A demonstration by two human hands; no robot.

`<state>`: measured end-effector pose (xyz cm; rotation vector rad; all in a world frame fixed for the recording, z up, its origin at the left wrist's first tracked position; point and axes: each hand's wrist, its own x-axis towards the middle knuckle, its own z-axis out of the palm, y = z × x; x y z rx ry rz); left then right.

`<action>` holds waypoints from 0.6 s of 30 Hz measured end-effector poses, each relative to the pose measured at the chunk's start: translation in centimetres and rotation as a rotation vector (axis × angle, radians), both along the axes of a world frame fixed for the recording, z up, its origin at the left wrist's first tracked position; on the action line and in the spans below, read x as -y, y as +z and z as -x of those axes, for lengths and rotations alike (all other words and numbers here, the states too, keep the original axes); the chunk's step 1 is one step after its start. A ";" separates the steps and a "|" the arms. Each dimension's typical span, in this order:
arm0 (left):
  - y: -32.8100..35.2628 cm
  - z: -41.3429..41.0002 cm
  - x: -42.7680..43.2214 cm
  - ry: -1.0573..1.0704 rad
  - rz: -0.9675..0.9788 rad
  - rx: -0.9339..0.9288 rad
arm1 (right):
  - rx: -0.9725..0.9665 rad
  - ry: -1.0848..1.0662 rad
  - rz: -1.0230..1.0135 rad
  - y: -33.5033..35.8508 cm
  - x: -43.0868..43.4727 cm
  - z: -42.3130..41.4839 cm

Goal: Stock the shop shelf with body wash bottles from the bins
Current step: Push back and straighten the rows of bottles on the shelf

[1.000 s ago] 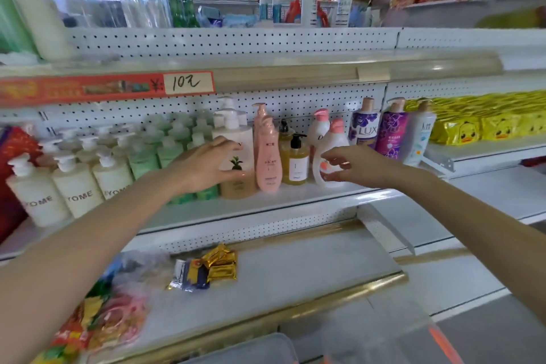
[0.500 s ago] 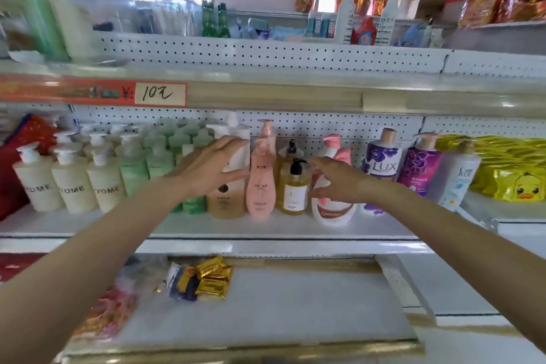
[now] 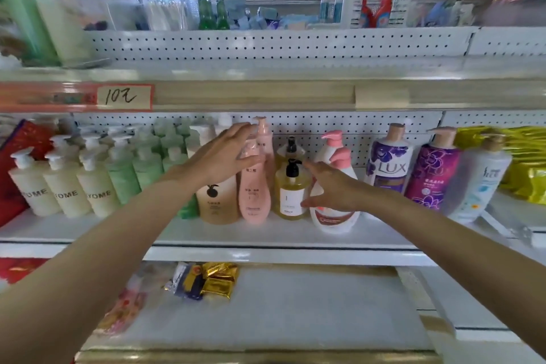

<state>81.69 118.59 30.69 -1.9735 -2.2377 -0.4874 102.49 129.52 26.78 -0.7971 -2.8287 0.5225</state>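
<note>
Body wash bottles stand in a row on the middle shelf [image 3: 266,233]. My left hand [image 3: 224,156] reaches in with fingers spread, in front of the beige bottle [image 3: 217,201] and touching the upper part of the pink bottle [image 3: 255,192]. My right hand [image 3: 331,186] is open, its fingers stretched toward the yellow pump bottle [image 3: 291,195], and it covers part of the white bottle with a pink cap [image 3: 336,213]. Neither hand holds a bottle.
Cream bottles [image 3: 62,186] and green bottles [image 3: 130,168] fill the shelf's left side. Two purple bottles [image 3: 387,165] and a white one [image 3: 478,183] stand on the right, beside yellow packs [image 3: 526,162]. Gold packets [image 3: 215,278] lie on the lower shelf.
My left hand has moved right from the beige bottle to the pink one. My right hand has slid left and down toward the yellow pump bottle. The view has tilted up.
</note>
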 end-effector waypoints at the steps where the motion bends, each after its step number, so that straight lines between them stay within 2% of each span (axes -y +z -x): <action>1: -0.2 0.2 -0.6 -0.003 0.013 0.010 | 0.011 -0.002 0.002 -0.2 -0.3 0.2; 12: -2.5 3.3 -3.7 -0.055 0.096 0.133 | 0.133 -0.136 0.015 -0.5 -4.3 7.3; 18: -3.0 4.4 -4.2 -0.102 0.098 0.109 | 0.179 -0.231 0.066 -1.4 -6.8 10.1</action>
